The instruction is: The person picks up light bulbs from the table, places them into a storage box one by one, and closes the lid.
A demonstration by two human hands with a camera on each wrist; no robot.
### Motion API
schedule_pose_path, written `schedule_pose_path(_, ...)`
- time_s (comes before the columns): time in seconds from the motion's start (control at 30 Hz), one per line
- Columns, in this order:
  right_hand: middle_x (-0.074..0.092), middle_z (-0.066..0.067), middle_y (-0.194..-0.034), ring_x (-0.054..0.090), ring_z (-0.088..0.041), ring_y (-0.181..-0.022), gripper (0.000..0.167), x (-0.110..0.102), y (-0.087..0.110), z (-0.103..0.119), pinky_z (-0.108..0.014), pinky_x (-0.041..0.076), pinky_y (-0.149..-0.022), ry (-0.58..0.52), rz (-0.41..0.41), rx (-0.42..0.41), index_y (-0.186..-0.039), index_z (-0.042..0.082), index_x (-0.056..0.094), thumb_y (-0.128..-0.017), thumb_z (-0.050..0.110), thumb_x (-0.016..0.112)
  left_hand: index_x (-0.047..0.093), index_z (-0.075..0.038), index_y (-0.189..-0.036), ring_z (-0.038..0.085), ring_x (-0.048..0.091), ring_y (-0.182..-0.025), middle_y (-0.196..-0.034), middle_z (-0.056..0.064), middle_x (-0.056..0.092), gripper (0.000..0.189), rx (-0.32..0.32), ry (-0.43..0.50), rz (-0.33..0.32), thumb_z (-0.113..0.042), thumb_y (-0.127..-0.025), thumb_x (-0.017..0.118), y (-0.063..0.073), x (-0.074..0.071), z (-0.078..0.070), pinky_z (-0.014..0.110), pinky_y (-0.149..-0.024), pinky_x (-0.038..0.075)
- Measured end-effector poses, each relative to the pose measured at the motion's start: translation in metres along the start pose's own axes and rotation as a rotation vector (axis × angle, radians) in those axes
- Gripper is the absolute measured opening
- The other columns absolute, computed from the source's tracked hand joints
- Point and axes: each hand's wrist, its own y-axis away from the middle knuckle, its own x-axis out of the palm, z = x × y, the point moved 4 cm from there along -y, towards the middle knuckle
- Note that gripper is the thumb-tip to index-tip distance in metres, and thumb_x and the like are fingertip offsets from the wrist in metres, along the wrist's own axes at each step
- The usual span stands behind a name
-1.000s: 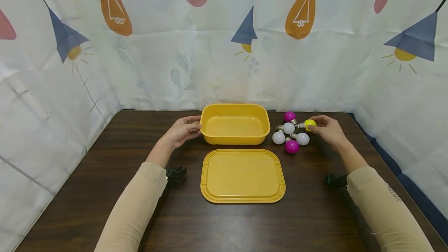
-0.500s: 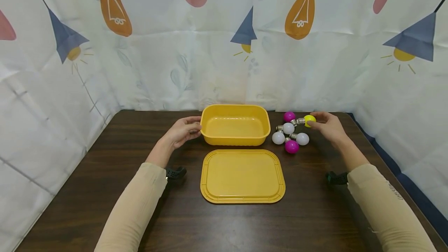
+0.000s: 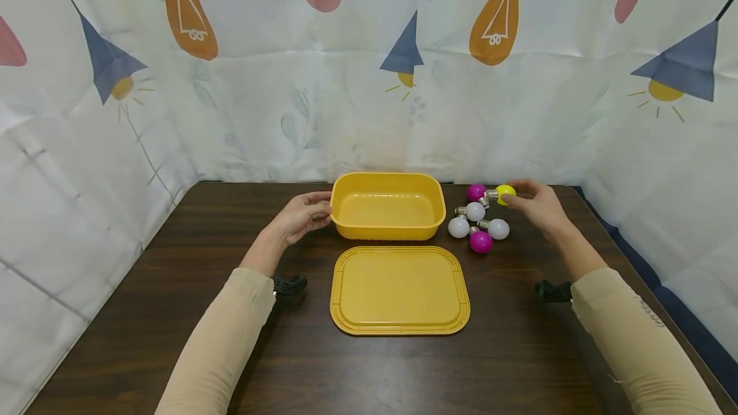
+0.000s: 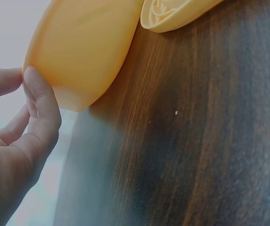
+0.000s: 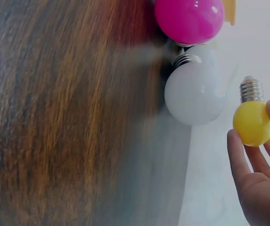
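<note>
One yellow bulb (image 3: 505,195) in R hand (image 3: 537,207), at 3 o'clock of tub (image 3: 387,233): globe pinched btwn thumb & fingertips, metal base free, aimed at 9 o'clock in head view, at 12 in R wrist view. Touching table (image 3: 392,370) or lifted: can't tell. L hand (image 3: 296,216) at 9 o'clock of tub, thumb & index bent onto its edge in a pinch grip. Tub yellow, upright on table, mouth up. Just beside it at 6 o'clock: tray (image 3: 400,290), also yellow, flat, w/ rounded corners & raised rim, narrow gap btwn the two.

Five others loose on table, btwn tub & R hand. Middle one a white bulb (image 3: 475,211); round it, clockwise: pink bulb (image 3: 476,192) at 12, 2nd white bulb (image 3: 498,228) at 4, 2nd pink bulb (image 3: 481,242) at 6, 3rd white bulb (image 3: 459,228) at 8. Yellow bulb at 2 on that same dial, base overlapping base of pink bulb in head view; contact there, can't tell.

Beyond table at 12: curtain (image 3: 242,101), white w/ orange & blue print. From 7 & 5 o'clock: L sleeve (image 3: 221,344) & R sleeve (image 3: 640,344), both beige. Dark L band (image 3: 291,284) by L sleeve's cuff, dark R band (image 3: 553,291) by R sleeve's.
</note>
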Motion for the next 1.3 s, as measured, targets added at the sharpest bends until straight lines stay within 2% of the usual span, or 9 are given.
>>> schedule_pose_path(0.1, 0.048, -0.024, -0.145, 0.062, -0.013, -0.104, 0.065, 0.001, 0.000, 0.003, -0.053, 0.046, -0.106, -0.003, 0.000, -0.008, -0.146, -0.004, 0.046, -0.101, 0.040, 0.066, 0.038, 0.002, -0.154, 0.017, 0.066, -0.092, -0.124, 0.016, 0.059, 0.056, 0.002, -0.008, 0.004, 0.000, -0.103, 0.058, 0.000, 0.000, 0.000, 0.025, -0.080, 0.058)
schedule_pose_path(0.33, 0.048, -0.026, -0.143, 0.055, -0.036, -0.123, 0.062, 0.007, 0.000, 0.010, -0.032, 0.056, -0.095, -0.020, 0.011, -0.031, -0.144, -0.005, 0.048, -0.102, 0.036, 0.066, 0.035, 0.002, -0.156, 0.015, 0.067, -0.089, -0.128, 0.020, 0.057, 0.057, -0.009, 0.005, 0.012, 0.001, -0.103, 0.056, 0.001, -0.001, 0.003, 0.025, -0.080, 0.058)
schedule_pose_path(0.6, 0.050, -0.024, -0.141, 0.058, -0.032, -0.119, 0.062, 0.012, 0.000, 0.014, -0.020, 0.056, -0.087, -0.039, 0.026, -0.044, -0.144, -0.003, 0.048, -0.101, 0.038, 0.066, 0.035, 0.001, -0.156, 0.016, 0.067, -0.089, -0.123, 0.016, 0.059, 0.057, -0.008, -0.002, 0.008, 0.001, -0.103, 0.057, 0.000, -0.001, 0.004, 0.024, -0.080, 0.058)
schedule_pose_path(0.73, 0.049, -0.023, -0.141, 0.058, -0.032, -0.120, 0.063, 0.014, -0.001, 0.016, -0.021, 0.056, -0.087, -0.045, 0.036, -0.044, -0.145, -0.003, 0.047, -0.101, 0.038, 0.067, 0.035, 0.001, -0.156, 0.016, 0.067, -0.090, -0.123, 0.015, 0.059, 0.057, -0.008, -0.005, 0.011, 0.000, -0.103, 0.058, 0.000, -0.002, 0.004, 0.025, -0.081, 0.058)
schedule_pose_path(0.93, 0.047, -0.021, -0.145, 0.056, -0.034, -0.125, 0.064, 0.020, -0.002, 0.023, -0.047, 0.050, -0.103, -0.071, 0.060, -0.035, -0.146, -0.002, 0.046, -0.101, 0.040, 0.066, 0.035, 0.001, -0.157, 0.016, 0.067, -0.092, -0.127, 0.017, 0.058, 0.057, -0.008, -0.017, 0.015, -0.001, -0.104, 0.057, 0.002, -0.003, 0.003, 0.026, -0.085, 0.058)
schedule_pose_path(1.0, 0.046, -0.021, -0.145, 0.056, -0.034, -0.125, 0.064, 0.022, -0.003, 0.025, -0.051, 0.049, -0.104, -0.068, 0.065, -0.036, -0.146, -0.001, 0.046, -0.101, 0.040, 0.065, 0.034, 0.001, -0.157, 0.017, 0.067, -0.093, -0.130, 0.020, 0.056, 0.057, -0.007, -0.013, 0.017, -0.001, -0.104, 0.056, 0.002, -0.003, 0.003, 0.026, -0.084, 0.058)
schedule_pose_path(1.1, 0.047, -0.022, -0.145, 0.056, -0.034, -0.124, 0.062, 0.023, -0.003, 0.028, -0.046, 0.051, -0.102, -0.058, 0.066, -0.043, -0.146, -0.001, 0.046, -0.102, 0.038, 0.065, 0.034, 0.002, -0.157, 0.018, 0.067, -0.094, -0.133, 0.024, 0.055, 0.057, -0.007, -0.009, 0.022, -0.001, -0.104, 0.056, 0.002, -0.002, 0.001, 0.025, -0.083, 0.058)
schedule_pose_path(1.23, 0.046, -0.023, -0.146, 0.056, -0.035, -0.124, 0.060, 0.025, -0.003, 0.031, -0.030, 0.055, -0.095, -0.066, 0.077, -0.052, -0.148, -0.002, 0.045, -0.103, 0.032, 0.065, 0.035, 0.002, -0.156, 0.017, 0.067, -0.092, -0.133, 0.025, 0.055, 0.057, -0.013, -0.005, 0.023, 0.000, -0.104, 0.056, 0.001, -0.001, 0.001, 0.025, -0.082, 0.058)
schedule_pose_path(1.3, 0.046, -0.023, -0.147, 0.056, -0.036, -0.125, 0.059, 0.027, -0.003, 0.033, -0.026, 0.055, -0.093, -0.074, 0.083, -0.051, -0.149, -0.002, 0.044, -0.103, 0.031, 0.065, 0.034, 0.002, -0.157, 0.017, 0.067, -0.092, -0.135, 0.026, 0.054, 0.057, -0.015, -0.004, 0.024, 0.000, -0.104, 0.056, 0.001, -0.001, 0.001, 0.025, -0.082, 0.058)
